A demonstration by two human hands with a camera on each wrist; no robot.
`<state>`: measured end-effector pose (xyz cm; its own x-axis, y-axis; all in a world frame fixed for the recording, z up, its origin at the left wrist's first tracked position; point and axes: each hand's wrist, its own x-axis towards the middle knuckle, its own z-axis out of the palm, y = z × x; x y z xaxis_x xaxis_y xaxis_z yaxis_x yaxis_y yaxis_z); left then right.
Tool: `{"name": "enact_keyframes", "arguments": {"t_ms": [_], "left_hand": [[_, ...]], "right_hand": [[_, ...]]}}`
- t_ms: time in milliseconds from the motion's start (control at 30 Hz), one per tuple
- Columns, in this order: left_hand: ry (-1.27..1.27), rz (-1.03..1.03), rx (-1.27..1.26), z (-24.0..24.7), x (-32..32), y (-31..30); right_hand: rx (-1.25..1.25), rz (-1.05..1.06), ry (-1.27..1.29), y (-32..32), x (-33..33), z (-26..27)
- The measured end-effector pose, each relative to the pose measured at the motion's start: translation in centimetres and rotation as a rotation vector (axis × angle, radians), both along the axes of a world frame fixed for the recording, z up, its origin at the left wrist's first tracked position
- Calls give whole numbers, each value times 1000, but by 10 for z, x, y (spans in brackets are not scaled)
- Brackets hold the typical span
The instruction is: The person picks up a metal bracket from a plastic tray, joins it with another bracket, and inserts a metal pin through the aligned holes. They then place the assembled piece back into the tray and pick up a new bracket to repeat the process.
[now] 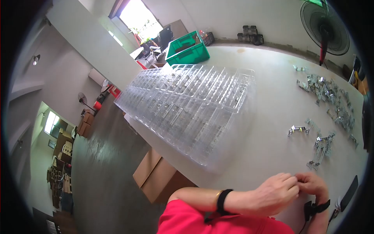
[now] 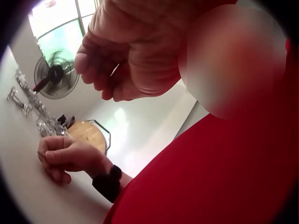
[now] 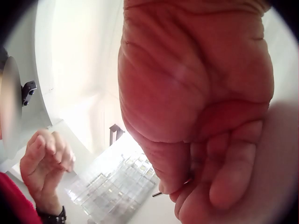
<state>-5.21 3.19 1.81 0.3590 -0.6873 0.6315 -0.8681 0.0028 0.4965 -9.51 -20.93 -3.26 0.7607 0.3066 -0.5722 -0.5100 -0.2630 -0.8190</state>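
My right hand (image 3: 201, 93) is curled, and its thumb and fingers pinch a thin metal piece (image 3: 157, 194); only its short, dark tip sticks out. My left hand (image 1: 274, 194) hangs beside it over the near edge of the white table, overlapping it in the head view. In the left wrist view the left hand's fingers (image 2: 100, 70) are loosely bent, with nothing seen in them. Just beyond the hands lies a small group of silvery metal fittings (image 1: 322, 146), and one separate metal fitting (image 1: 299, 130) is left of it.
Clear plastic compartment trays (image 1: 183, 113), filled with small parts, cover the table's left side. A green crate (image 1: 187, 52) stands behind them. A larger heap of metal fittings (image 1: 327, 95) is at the far right, a dark flat tool (image 1: 349, 193) at the near right. A cardboard box (image 1: 161, 177) sits below the table edge.
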Motion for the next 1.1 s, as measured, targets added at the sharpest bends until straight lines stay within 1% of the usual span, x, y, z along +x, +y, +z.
{"name": "enact_keyframes", "arguments": {"t_ms": [33, 67, 100, 167, 200, 233, 300, 333, 400, 433, 500, 533, 567, 633, 700, 767, 800, 867, 900, 967, 1033, 1067, 1100], "left_hand": [[32, -21, -55, -7, 0, -13], [44, -25, -54, -12, 1, -23], [47, -18, -27, -14, 7, -33], [70, -32, 8, -16, 14, -45], [85, -16, 21, -19, 16, -52], [98, -5, 37, -23, 17, -58], [153, -39, 53, -30, 17, -66], [163, -2, 77, -34, 17, -68], [167, 37, 151, -35, 22, -69], [173, 3, 171, -35, 25, -70], [177, 77, 177, -37, 31, -74], [187, 93, 193, -35, 34, -76], [189, 72, 203, -36, 37, -80], [189, 151, 189, -39, 43, -86], [205, 155, 216, -41, 46, -90], [309, 180, 228, -43, 48, -96], [314, 172, 229, -44, 50, -99], [342, 224, 247, -44, 55, -101], [348, 209, 245, -46, 60, -102], [305, 269, 206, -50, 75, -101], [292, 379, 205, -45, 89, -95], [296, 368, 204, -43, 95, -92], [259, 442, 204, -42, 102, -88]], "right_hand": [[32, 5, -109, 4, -6, 7], [64, 5, -219, 7, -11, 12], [65, -4, -207, 8, -14, 11], [-65, 90, -377, 12, -19, 3], [-136, 147, -517, 15, -19, -5], [-136, 121, -498, 16, -20, -2], [-97, 171, -457, 18, -21, 6], [-90, 131, -441, 16, -21, 6], [-65, 222, -318, 13, -21, 4], [-53, 184, -310, 12, -20, 4], [-56, 310, -243, 9, -18, 6], [-79, 367, -258, 7, -15, 9], [-73, 345, -254, 6, -16, 11], [-82, 347, -236, 4, -17, 15], [-49, 348, -210, 1, -16, 14], [-24, 351, -181, -1, -16, 14], [-16, 368, -178, -2, -15, 16], [-12, 375, -168, -3, -14, 18], [-22, 404, -183, -3, -13, 17], [-41, 415, -180, -4, -15, 14], [-10, 432, -231, -4, -16, 8], [-13, 422, -227, -3, -16, 8], [-15, 423, -210, -3, -16, 7]]}}
